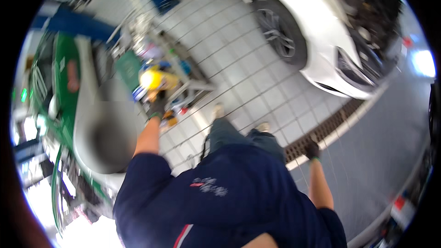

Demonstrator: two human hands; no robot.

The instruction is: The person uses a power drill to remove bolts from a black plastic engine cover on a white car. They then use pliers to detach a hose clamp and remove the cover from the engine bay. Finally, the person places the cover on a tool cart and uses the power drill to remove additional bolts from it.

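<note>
Your left hand (156,108), in a dark glove, is stretched out to the cart (183,76) on your left, right at the yellow thing (154,79) sitting on it. That yellow thing is on the cart's near end, just above your glove, and your hand looks to be touching it or almost there. It's too blurry to say whether your fingers are clenched on it or loose, so I can't tell. The cart itself is a jumble: a blue item (185,66), small red and orange bits (171,115) on the lower shelf, a green box (128,69) beside it. I can't make out what any of them really are.

Your right hand (313,149), also gloved, hangs down by your side over the drain grate (321,131), well apart from the cart. It looks curled with nothing in it, though it's small in view.

A white car (317,32) is parked ahead on the tiled floor (243,78), front wheel (279,30) facing you.
</note>
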